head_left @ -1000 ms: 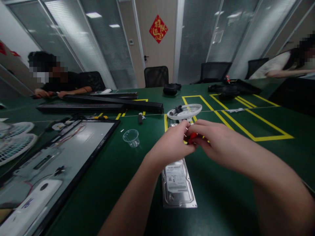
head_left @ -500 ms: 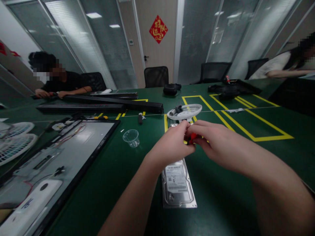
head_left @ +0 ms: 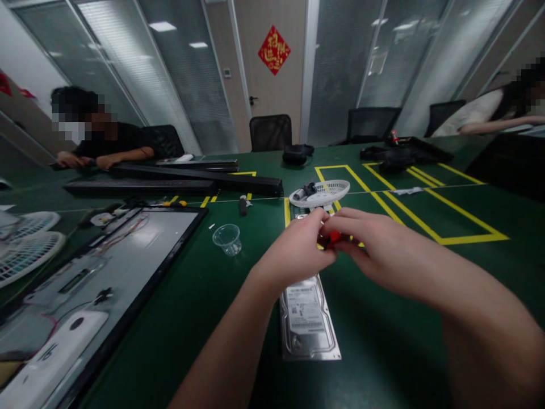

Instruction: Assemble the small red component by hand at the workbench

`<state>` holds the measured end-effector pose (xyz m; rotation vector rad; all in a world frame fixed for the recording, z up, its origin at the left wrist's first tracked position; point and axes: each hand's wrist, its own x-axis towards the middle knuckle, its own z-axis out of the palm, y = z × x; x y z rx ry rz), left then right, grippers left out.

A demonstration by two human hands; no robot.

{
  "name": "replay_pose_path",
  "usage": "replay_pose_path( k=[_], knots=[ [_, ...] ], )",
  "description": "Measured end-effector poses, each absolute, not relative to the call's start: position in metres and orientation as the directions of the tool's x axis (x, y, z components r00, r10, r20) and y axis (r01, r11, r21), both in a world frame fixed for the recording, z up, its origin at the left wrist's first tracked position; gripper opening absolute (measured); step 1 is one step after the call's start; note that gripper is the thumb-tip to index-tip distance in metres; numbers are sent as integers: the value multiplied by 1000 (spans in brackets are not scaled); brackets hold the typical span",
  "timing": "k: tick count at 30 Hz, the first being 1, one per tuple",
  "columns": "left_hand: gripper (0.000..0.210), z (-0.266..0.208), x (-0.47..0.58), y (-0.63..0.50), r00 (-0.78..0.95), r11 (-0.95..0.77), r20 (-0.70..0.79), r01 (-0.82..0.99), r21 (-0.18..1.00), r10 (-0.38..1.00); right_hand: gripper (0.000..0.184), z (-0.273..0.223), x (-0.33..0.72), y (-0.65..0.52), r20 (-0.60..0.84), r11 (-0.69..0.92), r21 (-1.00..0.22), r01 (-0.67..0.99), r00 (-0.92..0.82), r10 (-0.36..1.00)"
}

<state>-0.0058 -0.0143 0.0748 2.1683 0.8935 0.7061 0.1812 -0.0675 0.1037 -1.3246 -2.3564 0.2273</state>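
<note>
Both hands meet in front of me, just beyond a silver hard drive (head_left: pixel 309 321) that lies label up on the green table. My right hand (head_left: pixel 368 236) is closed, fingertips pinching a small red-and-black object (head_left: pixel 335 235), mostly hidden by the fingers. My left hand (head_left: pixel 304 244) is closed too, its thumb and fingers curled against the same spot; what it grips is hidden. Right behind the hands stands a white fan grille (head_left: pixel 338 190) used like a dish, with small dark and metal parts in it. A clear plastic cup (head_left: pixel 227 240) is left of my hands.
At left lies a large opened display panel (head_left: pixel 162 233) with a white device (head_left: pixel 63 346) on it. White fan grilles (head_left: pixel 34 255) are beyond its left edge. Long black bars (head_left: pixel 170 184) lie before a person at far left. Another person sits far right.
My hands stay in nearly the same place, with the red part turned slightly between the fingers. The person at left has shifted their hands a little.
</note>
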Motion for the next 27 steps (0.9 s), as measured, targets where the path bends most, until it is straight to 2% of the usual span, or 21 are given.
replay_pose_path(
  k=[3,7,10,12,18,20,24,27],
  knots=[
    [22,75,-5,-14,624,-536,222,375,757,749,28,102,180,-65,283,509,-319,800,-432,856],
    [28,73,-3,-13,637,-523,205,361,772,743,9,98,179,-62,260,399,-259,880,-334,906],
    [25,73,-4,-13,637,-526,206,367,767,743,11,98,179,-63,270,360,-244,900,-294,917],
    [25,74,-5,-13,633,-523,209,360,773,745,8,100,178,-64,294,402,-262,877,-325,899],
    [26,76,-5,-16,624,-541,242,347,766,743,33,104,179,-65,310,534,-309,787,-447,839],
    [28,76,-4,-16,625,-538,239,347,768,744,30,102,180,-63,308,513,-291,808,-428,850],
    [23,77,-3,-15,626,-522,221,349,779,748,12,98,179,-62,269,400,-257,880,-333,904],
    [20,76,-3,-15,625,-508,203,359,783,754,14,99,180,-63,253,361,-257,897,-298,921]
  ],
)
